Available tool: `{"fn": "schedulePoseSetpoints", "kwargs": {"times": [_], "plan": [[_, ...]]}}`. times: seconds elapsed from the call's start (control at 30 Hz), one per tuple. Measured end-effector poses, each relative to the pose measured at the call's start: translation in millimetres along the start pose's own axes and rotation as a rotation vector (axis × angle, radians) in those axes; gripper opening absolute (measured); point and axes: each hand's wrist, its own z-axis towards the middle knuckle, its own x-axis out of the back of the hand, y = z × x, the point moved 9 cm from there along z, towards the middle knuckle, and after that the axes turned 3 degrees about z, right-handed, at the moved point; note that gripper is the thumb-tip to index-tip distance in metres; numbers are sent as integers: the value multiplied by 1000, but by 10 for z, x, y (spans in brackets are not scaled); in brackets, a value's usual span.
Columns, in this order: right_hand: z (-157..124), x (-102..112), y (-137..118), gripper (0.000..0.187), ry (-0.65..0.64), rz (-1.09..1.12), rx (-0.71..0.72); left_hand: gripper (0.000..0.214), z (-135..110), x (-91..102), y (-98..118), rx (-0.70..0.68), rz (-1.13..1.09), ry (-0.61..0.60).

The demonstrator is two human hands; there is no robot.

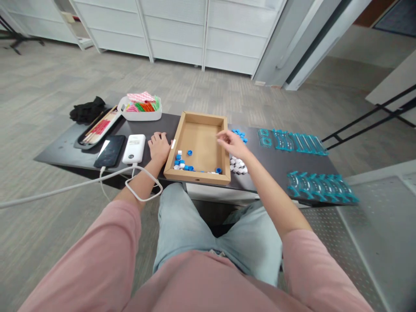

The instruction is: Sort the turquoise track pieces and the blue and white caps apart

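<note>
A shallow cardboard box [196,175] lies on the dark table in front of me. My left hand [159,148] rests flat on the table at the box's left side, fingers spread and holding nothing. Over the box's right wall hovers my right hand [232,144], its fingers bent together; whatever may be between them is too small to make out. Inside the box, blue and white small pieces [179,163] gather in the near left corner, with a lone blue piece [190,152] behind them and another blue piece [219,170] near right. White hexagonal pieces [238,165] and blue pieces [239,134] lie right of the box.
Left of the box are a white power bank [134,148] with cables, a phone [109,151], a dark tray [97,130] of sticks, a white basket [143,115] and black cloth [87,111]. Teal clear plastic parts [320,187] line the table's right end.
</note>
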Motion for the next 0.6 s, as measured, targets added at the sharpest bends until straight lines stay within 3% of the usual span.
{"fn": "schedulePoseSetpoints", "kwargs": {"times": [0.07, 0.13, 0.2, 0.27, 0.33, 0.4, 0.5, 0.6], "plan": [[167, -652, -360, 26, -260, -129, 108, 62, -5, 4, -3, 4, 3, 10], [281, -1141, -563, 25, -393, -238, 148, 62, -12, 20, 0, 12, 8, 23], [354, -1458, -646, 24, -466, -311, 147, 62, -19, 37, 10, 15, 10, 27], [391, -1584, -678, 21, -495, -317, 148, 62, -25, 43, 21, 15, 5, 19], [414, -1507, -706, 19, -468, -254, 167, 63, -26, 42, 30, 9, -3, 7], [430, -1240, -704, 18, -387, -162, 182, 63, -22, 37, 25, 9, -9, -1], [398, -571, -554, 23, -187, -40, 160, 62, -12, 22, 10, 11, -6, -4], [241, 234, -209, 36, 66, 7, 91, 62, -4, -1, 3, 9, 8, -7]]}}
